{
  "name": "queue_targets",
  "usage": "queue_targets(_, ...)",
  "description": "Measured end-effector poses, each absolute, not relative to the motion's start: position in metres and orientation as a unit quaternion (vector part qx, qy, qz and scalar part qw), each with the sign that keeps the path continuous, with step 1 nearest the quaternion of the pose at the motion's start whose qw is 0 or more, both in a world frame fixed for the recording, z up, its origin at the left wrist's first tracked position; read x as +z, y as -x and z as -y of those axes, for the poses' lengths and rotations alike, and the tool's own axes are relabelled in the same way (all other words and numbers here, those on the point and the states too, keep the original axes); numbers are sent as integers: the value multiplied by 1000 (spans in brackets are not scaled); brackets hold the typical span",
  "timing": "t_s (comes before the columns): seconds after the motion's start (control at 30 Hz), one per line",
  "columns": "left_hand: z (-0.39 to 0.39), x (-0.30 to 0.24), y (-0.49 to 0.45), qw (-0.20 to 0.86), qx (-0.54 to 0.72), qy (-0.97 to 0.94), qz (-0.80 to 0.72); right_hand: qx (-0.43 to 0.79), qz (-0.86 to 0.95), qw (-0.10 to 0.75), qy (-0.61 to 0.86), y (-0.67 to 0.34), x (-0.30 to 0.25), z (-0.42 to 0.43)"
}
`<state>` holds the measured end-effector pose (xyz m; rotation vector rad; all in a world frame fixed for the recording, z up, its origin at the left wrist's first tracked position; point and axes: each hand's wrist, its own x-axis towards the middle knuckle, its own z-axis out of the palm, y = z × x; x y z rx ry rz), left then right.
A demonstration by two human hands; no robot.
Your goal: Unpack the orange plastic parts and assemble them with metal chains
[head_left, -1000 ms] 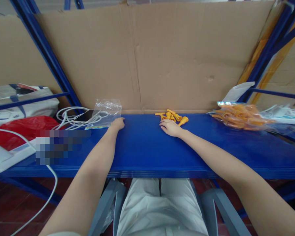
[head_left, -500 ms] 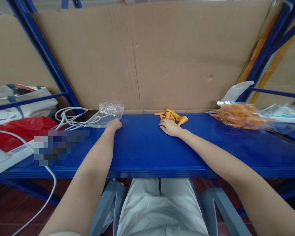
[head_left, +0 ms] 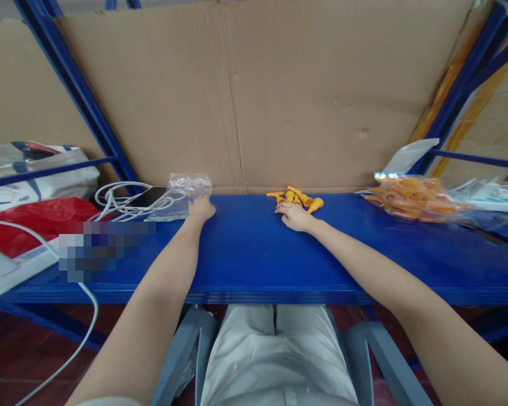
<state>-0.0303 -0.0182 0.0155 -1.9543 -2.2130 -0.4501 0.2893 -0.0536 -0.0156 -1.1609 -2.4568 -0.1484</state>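
My left hand (head_left: 202,209) rests at the right edge of a clear plastic bag (head_left: 175,210) on the blue tabletop (head_left: 245,248). Its fingers lie forward over the bag's side, with no grip visible. Toward the middle, my right hand (head_left: 294,217) lies palm down, its fingers stretched and slightly apart. Just beyond those fingers is a small pile of yellow-orange plastic horns (head_left: 316,204), funnel-shaped with narrow stems. The fingertips are close to the pile; whether they touch it is hard to tell.
At right lies a clear bag of orange horns (head_left: 419,197). White cables (head_left: 110,197), a phone (head_left: 150,197) and a red bag (head_left: 46,217) are at left. A cardboard sheet (head_left: 300,96) stands behind, between blue metal posts (head_left: 76,84).
My left hand has shifted slightly forward and right, and its fingers have stretched out from a more curled shape. The right hand and the horns have hardly moved.
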Motion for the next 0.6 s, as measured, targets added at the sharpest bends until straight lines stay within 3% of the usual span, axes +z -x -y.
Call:
queue_targets(0.23,20,17,21,113,-146,698,692,-32,895,251,367,-309,-16,37)
queue_targets(0.6,21,20,10,129,-125,741,647,-96,875,197,431,-318,0,46)
